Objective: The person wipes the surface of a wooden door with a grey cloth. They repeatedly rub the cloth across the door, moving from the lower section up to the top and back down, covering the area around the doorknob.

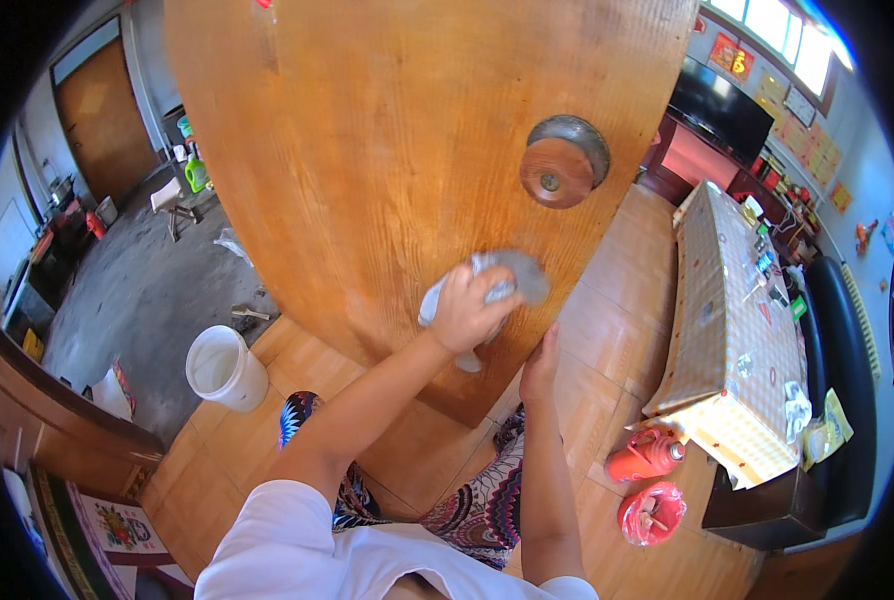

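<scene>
A wooden door [367, 180] with a visible grain stands open in front of me, its round wooden knob [557, 168] toward the right edge. My left hand [475, 308] is closed around a bunched grey-white cloth [523, 277] and presses it against the door's surface below the knob. Motion blurs part of the cloth, and a loose corner hangs beneath the hand. Lower right of it, my right hand [539, 368] grips the door's edge near the bottom corner. Some of its fingers are hidden.
A white bucket [225, 368] stands on the floor left of the door. To the right are a red thermos [647, 455], a small red bin [652, 514] and a long table with a checked cloth [712, 350]. Behind the table is a black sofa [847, 370].
</scene>
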A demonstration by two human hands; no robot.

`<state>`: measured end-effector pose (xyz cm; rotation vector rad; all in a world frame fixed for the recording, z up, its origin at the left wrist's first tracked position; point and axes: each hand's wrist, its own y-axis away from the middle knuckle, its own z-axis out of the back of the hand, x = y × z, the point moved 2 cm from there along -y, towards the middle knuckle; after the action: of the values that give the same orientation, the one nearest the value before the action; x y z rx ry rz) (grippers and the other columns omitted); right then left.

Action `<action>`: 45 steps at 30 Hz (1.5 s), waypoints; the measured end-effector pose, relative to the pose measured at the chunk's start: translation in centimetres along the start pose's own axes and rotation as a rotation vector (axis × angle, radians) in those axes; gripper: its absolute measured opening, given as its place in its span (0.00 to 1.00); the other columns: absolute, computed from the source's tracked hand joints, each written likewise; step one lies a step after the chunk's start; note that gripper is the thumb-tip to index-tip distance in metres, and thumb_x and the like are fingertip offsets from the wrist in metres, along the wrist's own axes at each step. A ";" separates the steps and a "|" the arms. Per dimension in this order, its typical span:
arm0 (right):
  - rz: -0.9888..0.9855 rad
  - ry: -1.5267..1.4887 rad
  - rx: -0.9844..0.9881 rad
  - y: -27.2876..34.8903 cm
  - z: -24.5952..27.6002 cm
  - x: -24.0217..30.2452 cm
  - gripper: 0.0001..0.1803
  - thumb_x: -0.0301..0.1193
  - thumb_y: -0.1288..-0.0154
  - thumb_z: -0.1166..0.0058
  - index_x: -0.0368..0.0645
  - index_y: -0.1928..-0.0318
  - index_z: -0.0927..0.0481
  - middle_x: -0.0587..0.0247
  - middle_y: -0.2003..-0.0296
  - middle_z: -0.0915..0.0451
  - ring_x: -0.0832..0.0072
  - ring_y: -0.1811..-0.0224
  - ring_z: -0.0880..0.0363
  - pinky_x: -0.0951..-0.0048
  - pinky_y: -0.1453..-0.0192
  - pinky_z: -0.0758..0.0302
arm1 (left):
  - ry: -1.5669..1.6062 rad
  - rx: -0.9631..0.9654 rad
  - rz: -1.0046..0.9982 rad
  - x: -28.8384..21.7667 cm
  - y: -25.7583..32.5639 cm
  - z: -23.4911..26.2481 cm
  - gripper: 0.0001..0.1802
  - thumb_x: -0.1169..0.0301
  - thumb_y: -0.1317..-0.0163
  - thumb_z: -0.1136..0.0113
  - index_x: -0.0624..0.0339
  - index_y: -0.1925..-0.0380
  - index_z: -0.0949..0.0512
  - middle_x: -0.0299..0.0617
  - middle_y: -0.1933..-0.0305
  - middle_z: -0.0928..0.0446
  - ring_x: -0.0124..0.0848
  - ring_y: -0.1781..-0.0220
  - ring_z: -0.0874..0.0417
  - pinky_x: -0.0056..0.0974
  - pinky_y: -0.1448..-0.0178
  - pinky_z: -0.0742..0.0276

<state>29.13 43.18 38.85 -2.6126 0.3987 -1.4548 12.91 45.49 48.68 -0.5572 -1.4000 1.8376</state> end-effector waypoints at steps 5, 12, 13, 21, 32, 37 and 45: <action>0.037 0.107 0.009 -0.5 0.5 0.1 0.37 0.54 0.16 0.67 0.34 0.26 0.37 0.57 0.26 0.34 0.66 0.24 0.37 0.62 0.19 0.45 | 0.011 0.205 0.008 1.6 6.1 0.9 0.14 0.74 0.50 0.32 0.44 0.62 0.15 0.36 0.46 0.23 0.43 0.53 0.25 0.46 0.51 0.26; 0.035 0.132 -0.082 -1.5 3.2 -1.6 0.38 0.55 0.16 0.68 0.33 0.26 0.39 0.56 0.26 0.35 0.65 0.24 0.38 0.63 0.19 0.45 | 0.000 -0.243 0.135 6.8 -14.5 5.2 0.13 0.80 0.43 0.36 0.58 0.57 0.17 0.53 0.44 0.24 0.55 0.42 0.25 0.58 0.37 0.31; 0.020 0.143 -0.098 -1.3 2.9 -1.3 0.37 0.54 0.15 0.69 0.33 0.27 0.37 0.56 0.28 0.33 0.66 0.26 0.36 0.63 0.21 0.43 | 0.024 -0.284 0.119 7.1 -18.8 6.2 0.12 0.78 0.41 0.38 0.58 0.56 0.17 0.53 0.43 0.25 0.55 0.42 0.26 0.58 0.40 0.31; 0.038 0.084 -0.144 -1.9 3.1 -2.1 0.38 0.56 0.16 0.67 0.36 0.25 0.39 0.57 0.26 0.35 0.65 0.24 0.38 0.63 0.20 0.44 | -0.233 -0.336 -0.077 7.2 -23.0 5.8 0.19 0.73 0.42 0.37 0.41 0.50 0.17 0.43 0.38 0.28 0.50 0.40 0.29 0.53 0.45 0.31; 0.028 0.086 -0.148 -2.7 1.6 -0.7 0.37 0.53 0.16 0.68 0.34 0.25 0.39 0.55 0.26 0.35 0.64 0.25 0.38 0.63 0.20 0.45 | 0.066 0.424 0.251 3.8 11.1 0.2 0.22 0.79 0.46 0.34 0.44 0.51 0.15 0.47 0.33 0.29 0.50 0.38 0.25 0.51 0.41 0.23; 0.068 0.196 -0.265 -2.2 1.3 -1.3 0.38 0.54 0.16 0.69 0.30 0.29 0.35 0.50 0.30 0.31 0.62 0.28 0.33 0.63 0.23 0.40 | 0.149 0.265 0.257 3.9 3.7 3.4 0.24 0.83 0.45 0.34 0.44 0.50 0.15 0.50 0.34 0.28 0.54 0.33 0.26 0.51 0.34 0.23; 0.102 0.191 -0.341 -0.6 1.2 -1.8 0.43 0.57 0.16 0.70 0.29 0.22 0.48 0.48 0.23 0.44 0.61 0.21 0.44 0.64 0.17 0.50 | -0.031 -0.357 0.135 5.9 -19.1 6.5 0.21 0.78 0.43 0.34 0.48 0.49 0.19 0.52 0.39 0.28 0.56 0.42 0.25 0.53 0.43 0.26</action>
<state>29.32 44.23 36.88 -2.6545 0.8586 -1.7410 10.27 48.37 69.28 -0.8219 -1.7636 1.7122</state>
